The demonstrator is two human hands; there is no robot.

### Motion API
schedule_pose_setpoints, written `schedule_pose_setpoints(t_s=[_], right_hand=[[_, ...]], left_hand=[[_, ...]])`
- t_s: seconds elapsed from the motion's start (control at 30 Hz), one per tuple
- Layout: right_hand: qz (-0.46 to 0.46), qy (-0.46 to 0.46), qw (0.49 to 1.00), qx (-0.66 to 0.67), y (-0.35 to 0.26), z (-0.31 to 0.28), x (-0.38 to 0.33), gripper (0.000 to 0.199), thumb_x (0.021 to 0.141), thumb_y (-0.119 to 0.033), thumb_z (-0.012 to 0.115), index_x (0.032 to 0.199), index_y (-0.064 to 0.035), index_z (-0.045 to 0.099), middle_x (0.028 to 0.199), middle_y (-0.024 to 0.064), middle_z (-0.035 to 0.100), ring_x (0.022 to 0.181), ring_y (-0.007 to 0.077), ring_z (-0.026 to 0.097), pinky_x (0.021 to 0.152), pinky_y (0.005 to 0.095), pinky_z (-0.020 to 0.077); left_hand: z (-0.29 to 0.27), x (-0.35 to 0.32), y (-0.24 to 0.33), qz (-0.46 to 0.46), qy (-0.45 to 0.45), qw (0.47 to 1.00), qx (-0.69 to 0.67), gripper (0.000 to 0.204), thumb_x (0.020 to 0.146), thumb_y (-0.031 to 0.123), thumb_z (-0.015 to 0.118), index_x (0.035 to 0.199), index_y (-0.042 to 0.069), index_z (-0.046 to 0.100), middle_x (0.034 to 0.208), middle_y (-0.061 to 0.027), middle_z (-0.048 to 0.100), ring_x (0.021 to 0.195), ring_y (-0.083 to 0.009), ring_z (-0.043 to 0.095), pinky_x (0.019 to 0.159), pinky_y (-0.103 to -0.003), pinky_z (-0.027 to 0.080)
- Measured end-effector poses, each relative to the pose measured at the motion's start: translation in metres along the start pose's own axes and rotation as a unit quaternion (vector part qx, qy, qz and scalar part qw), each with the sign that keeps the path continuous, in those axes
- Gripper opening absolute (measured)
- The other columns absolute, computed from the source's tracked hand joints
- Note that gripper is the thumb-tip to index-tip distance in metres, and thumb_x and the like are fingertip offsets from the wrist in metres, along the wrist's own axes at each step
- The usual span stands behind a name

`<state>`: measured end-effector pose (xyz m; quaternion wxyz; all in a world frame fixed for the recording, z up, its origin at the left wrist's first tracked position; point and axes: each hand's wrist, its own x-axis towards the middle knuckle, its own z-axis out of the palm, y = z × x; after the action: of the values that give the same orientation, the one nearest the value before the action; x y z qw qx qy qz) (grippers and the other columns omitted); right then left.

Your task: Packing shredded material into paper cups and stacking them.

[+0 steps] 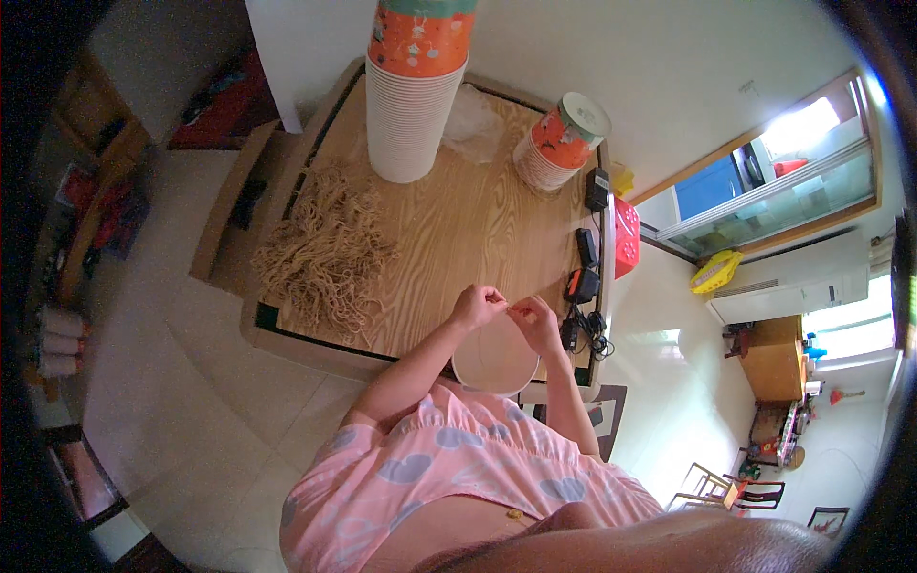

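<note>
A white tub point(495, 358) sits just below the close-together hands point(480, 307) point(537, 325).

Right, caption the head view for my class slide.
Left hand and right hand pinch close together by a white tub, near tan cords and stacked paper buckets.

Wood-grain table point(458, 239) under tan cords point(330, 253), tall tub stack point(411, 119), short tub stack point(554, 148), black adapters point(581, 286)

One head-worn fisheye looks steeply down over the desk point(458, 229) toward the wall point(592, 48) behind it. Hands point(478, 307) sit fairly near, around mid-frame; straight edges bend toward the dark rim.
</note>
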<state>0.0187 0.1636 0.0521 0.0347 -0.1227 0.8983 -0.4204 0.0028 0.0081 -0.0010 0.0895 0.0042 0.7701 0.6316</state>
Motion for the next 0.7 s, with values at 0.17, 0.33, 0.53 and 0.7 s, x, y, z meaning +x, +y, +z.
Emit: schedule_pose_setpoints(t_s=[0.17,0.33,0.53,0.7], right_hand=[[0.031,0.021,0.998,0.059,0.002,0.005,0.001,0.007,0.074,-0.006,0.062,0.079,-0.002,0.059,0.073,0.0048,0.057,0.07,0.0118,0.053,0.064,0.0236,0.0422],[0.091,0.024,0.992,0.08,0.001,0.006,0.0,0.006,0.074,-0.005,0.061,0.079,-0.0015,0.059,0.074,0.0036,0.058,0.07,0.0104,0.052,0.065,0.0238,0.0423],[0.027,0.039,0.998,0.04,0.005,0.008,-0.003,0.004,0.077,-0.005,0.06,0.079,-0.002,0.059,0.077,0.0025,0.059,0.07,0.0093,0.053,0.065,0.0226,0.0424],[0.053,0.037,0.985,0.158,0.017,0.013,-0.001,0.006,0.078,-0.003,0.057,0.083,-0.0013,0.055,0.076,0.0029,0.059,0.072,0.0092,0.054,0.065,0.0217,0.0425]], left_hand=[[-0.005,-0.003,0.009,-0.008,-0.007,0.999,-0.034,0.012,0.069,0.015,0.065,0.071,0.004,0.063,0.061,-0.0032,0.061,0.055,-0.0082,0.055,0.052,-0.025,0.044],[-0.001,0.0,0.002,-0.013,-0.006,0.999,-0.035,0.011,0.069,0.014,0.066,0.071,0.004,0.063,0.061,-0.0031,0.061,0.055,-0.008,0.054,0.053,-0.025,0.044],[0.001,0.0,-0.008,-0.021,-0.028,0.999,-0.035,0.012,0.07,0.017,0.065,0.074,0.006,0.064,0.067,-0.005,0.064,0.061,-0.0124,0.06,0.058,-0.026,0.046],[-0.001,-0.003,0.008,-0.044,-0.031,0.998,-0.023,0.011,0.07,0.017,0.065,0.075,0.007,0.064,0.067,-0.0047,0.064,0.061,-0.0115,0.059,0.058,-0.026,0.046]])
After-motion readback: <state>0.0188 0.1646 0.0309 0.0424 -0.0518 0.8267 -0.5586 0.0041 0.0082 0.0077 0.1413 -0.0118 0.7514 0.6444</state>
